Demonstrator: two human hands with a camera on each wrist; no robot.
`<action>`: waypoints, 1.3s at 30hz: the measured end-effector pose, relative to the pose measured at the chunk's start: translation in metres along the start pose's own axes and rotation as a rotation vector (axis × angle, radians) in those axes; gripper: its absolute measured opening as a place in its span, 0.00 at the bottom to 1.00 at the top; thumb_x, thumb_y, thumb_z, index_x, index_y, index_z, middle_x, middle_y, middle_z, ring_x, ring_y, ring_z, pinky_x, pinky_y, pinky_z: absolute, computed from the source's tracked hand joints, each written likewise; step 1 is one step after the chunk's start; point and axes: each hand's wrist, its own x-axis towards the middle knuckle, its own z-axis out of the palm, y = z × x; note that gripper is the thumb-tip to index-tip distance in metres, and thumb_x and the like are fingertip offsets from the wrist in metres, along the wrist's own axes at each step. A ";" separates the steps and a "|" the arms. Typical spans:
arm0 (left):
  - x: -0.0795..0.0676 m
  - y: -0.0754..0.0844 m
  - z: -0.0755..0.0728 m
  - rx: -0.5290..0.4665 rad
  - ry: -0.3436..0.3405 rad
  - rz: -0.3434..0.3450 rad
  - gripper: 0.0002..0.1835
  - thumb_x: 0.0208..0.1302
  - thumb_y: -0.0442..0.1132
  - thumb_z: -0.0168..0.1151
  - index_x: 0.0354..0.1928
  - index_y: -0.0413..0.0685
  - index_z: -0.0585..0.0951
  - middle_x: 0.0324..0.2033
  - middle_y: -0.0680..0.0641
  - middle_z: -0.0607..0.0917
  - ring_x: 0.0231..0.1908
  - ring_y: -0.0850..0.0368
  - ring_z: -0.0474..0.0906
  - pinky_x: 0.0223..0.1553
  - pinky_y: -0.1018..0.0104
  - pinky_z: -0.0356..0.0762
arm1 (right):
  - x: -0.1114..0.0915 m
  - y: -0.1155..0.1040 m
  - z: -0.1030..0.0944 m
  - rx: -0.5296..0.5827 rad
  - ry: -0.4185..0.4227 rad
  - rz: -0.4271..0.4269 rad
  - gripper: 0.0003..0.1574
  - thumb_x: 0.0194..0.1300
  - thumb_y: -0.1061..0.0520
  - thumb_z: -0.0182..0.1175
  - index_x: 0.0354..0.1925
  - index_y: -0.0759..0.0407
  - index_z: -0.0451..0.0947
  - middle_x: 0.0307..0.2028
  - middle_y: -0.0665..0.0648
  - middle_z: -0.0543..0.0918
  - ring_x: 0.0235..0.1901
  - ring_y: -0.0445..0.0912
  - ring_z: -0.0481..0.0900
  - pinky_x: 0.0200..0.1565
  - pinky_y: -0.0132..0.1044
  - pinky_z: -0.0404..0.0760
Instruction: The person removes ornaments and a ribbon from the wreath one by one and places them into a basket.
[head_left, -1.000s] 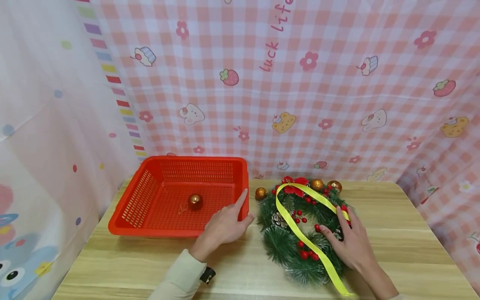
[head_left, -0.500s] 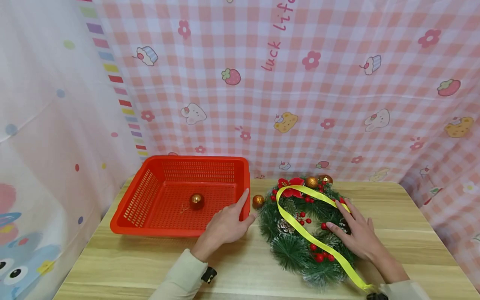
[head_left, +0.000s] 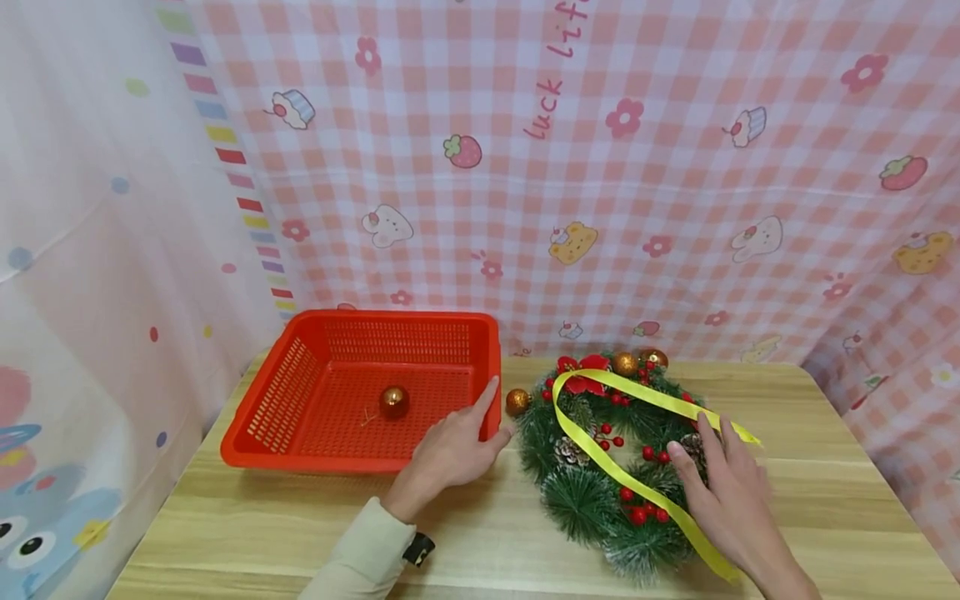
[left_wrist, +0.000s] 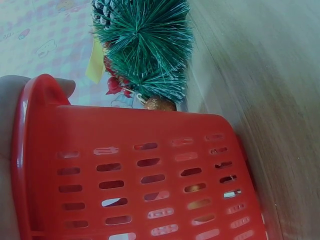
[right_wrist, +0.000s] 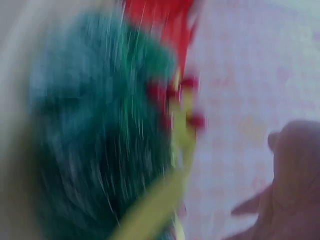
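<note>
My left hand (head_left: 453, 450) holds the near right corner of a red plastic basket (head_left: 258, 400), its index finger along the rim and the thumb outside. A shiny gold bauble (head_left: 393, 402) lies in the basket. Right of it is a green Christmas wreath (head_left: 577, 504) with red berries, pinecones and a red flower. A yellow ribbon (head_left: 642, 391) lies looped across the wreath. My right hand (head_left: 727, 492) is over the wreath's right edge beside a pinecone (head_left: 692, 448), fingers spread and seemingly holding nothing. The right wrist view is blurred.
Gold baubles show at the wreath's edge, one glittery bauble (head_left: 517, 402) near the basket and another (head_left: 626, 363) at the back. Wooden table (head_left: 817, 500) extends to the right. A pink checked cloth (head_left: 525, 217) hangs behind.
The wreath has turned and shifted slightly right. My right hand has since drawn off it toward the right, and the ribbon's upper end now sticks out past the fingers. The left hand stays put.
</note>
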 end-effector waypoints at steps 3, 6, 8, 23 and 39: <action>0.000 0.000 0.000 0.007 0.001 0.000 0.41 0.62 0.69 0.43 0.73 0.69 0.42 0.17 0.50 0.72 0.16 0.56 0.67 0.18 0.63 0.64 | -0.005 -0.009 0.012 0.022 -0.034 0.118 0.54 0.67 0.30 0.38 0.73 0.61 0.32 0.68 0.76 0.28 0.64 0.76 0.34 0.53 0.76 0.36; 0.000 0.000 0.000 0.004 -0.001 -0.001 0.41 0.62 0.69 0.42 0.73 0.69 0.42 0.18 0.50 0.72 0.17 0.56 0.67 0.18 0.63 0.65 | -0.004 -0.011 0.028 0.040 -0.042 0.232 0.60 0.63 0.25 0.38 0.72 0.60 0.27 0.67 0.72 0.19 0.64 0.74 0.24 0.52 0.77 0.31; 0.000 0.000 0.000 0.005 -0.005 -0.001 0.41 0.62 0.70 0.42 0.72 0.70 0.41 0.18 0.50 0.72 0.17 0.56 0.67 0.18 0.63 0.65 | -0.001 -0.011 0.038 0.042 -0.016 0.282 0.62 0.61 0.24 0.39 0.72 0.60 0.27 0.67 0.71 0.17 0.65 0.73 0.21 0.53 0.77 0.30; -0.001 0.001 0.000 0.007 -0.001 0.007 0.41 0.63 0.67 0.44 0.73 0.69 0.42 0.18 0.50 0.72 0.17 0.56 0.67 0.18 0.63 0.64 | 0.022 0.022 0.056 0.019 0.068 0.288 0.65 0.56 0.22 0.47 0.73 0.52 0.29 0.71 0.68 0.27 0.68 0.70 0.30 0.51 0.79 0.38; -0.003 0.000 0.000 -0.002 0.000 0.011 0.41 0.63 0.66 0.46 0.72 0.69 0.41 0.15 0.51 0.70 0.14 0.57 0.64 0.15 0.63 0.63 | 0.043 0.069 0.032 0.035 -0.092 -0.059 0.59 0.61 0.31 0.53 0.73 0.46 0.29 0.71 0.65 0.26 0.66 0.73 0.35 0.49 0.77 0.50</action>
